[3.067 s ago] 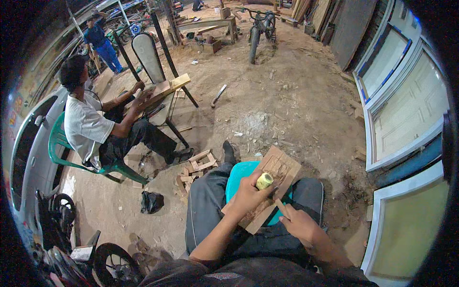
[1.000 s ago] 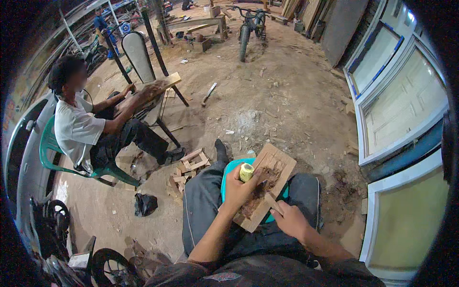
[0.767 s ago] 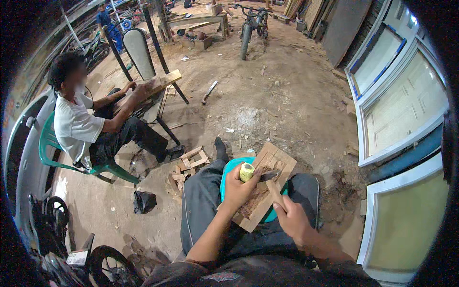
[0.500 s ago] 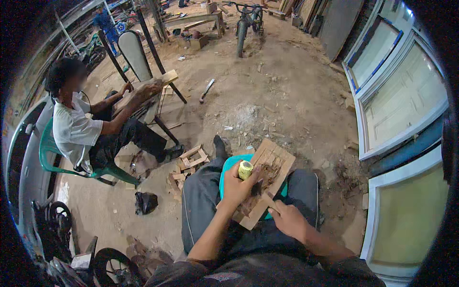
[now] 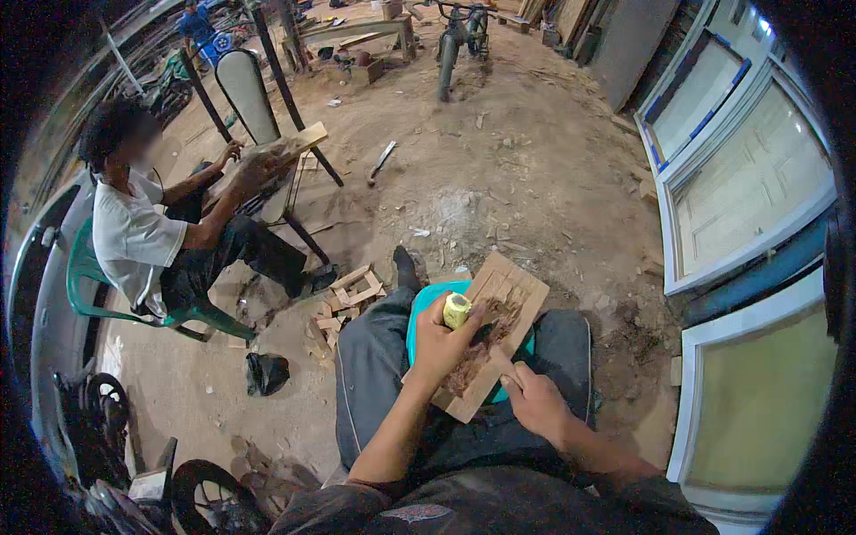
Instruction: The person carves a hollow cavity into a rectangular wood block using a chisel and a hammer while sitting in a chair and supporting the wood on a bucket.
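A light brown wooden board (image 5: 515, 281) with a rough, hollowed-out middle lies slanted over my lap, above a turquoise plastic seat (image 5: 422, 323). My left hand (image 5: 437, 343) is closed around the thick, pale yellow handle (image 5: 456, 309) of what looks like a chisel; its lower end is hidden behind my fingers. Wood chips and dark shavings (image 5: 489, 346) fill the hollow beside that hand. At the board's lower right edge, my right hand (image 5: 538, 401) grips a wooden tool handle (image 5: 505, 364) pointing up and left across the board. The far end of this tool cannot be made out.
To the left, a person (image 5: 143, 214) on a green plastic chair (image 5: 85, 276) handles a chair frame (image 5: 283, 143). Wood offcuts (image 5: 357, 290) and a black bag (image 5: 267, 374) lie on the ground. White-framed panels (image 5: 744, 187) line the right side. A bicycle (image 5: 450, 53) stands ahead.
My view has shifted slightly. Both hands keep their grips near the same spots on the board, and the dark shape between them shows less. The seated person's farther hand has lifted a little.
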A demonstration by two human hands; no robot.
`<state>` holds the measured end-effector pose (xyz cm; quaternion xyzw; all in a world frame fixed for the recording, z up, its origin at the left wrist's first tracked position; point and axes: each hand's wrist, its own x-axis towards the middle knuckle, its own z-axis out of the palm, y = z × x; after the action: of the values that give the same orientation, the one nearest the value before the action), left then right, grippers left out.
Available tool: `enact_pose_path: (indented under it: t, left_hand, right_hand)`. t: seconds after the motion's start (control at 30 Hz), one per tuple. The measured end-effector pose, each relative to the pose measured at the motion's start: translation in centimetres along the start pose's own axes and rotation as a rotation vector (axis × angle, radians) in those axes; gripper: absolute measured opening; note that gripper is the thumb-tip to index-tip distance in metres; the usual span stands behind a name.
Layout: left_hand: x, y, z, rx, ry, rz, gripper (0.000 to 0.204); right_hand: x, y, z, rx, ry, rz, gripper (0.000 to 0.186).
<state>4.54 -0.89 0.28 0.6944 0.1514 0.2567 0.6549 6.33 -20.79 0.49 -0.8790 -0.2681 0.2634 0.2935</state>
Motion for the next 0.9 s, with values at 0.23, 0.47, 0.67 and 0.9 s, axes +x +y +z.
enact_pose_path:
  t: [0.23, 0.47, 0.67, 0.9]
  left_hand:
    - [0.4, -0.1, -0.4, -0.058, 0.04, -0.017, 0.016]
    - [0.2, -0.3, -0.4, -0.068, 0.029, -0.012, 0.016]
    - [0.2, 0.2, 0.0, -0.047, 0.038, 0.0, 0.016]
    - [0.4, 0.1, 0.0, -0.061, 0.028, -0.003, 0.017]
  right_hand:
    - [-0.2, 0.1, 1.0, 0.019, -0.018, 0.014, 0.026]
    - [0.1, 0.3, 0.6, 0.024, 0.014, -0.028, 0.026]
    - [0.3, 0.1, 0.3, 0.015, 0.0, -0.023, 0.025]
    - [-0.1, -0.4, 0.6, -0.01, -0.009, -0.011, 0.023]
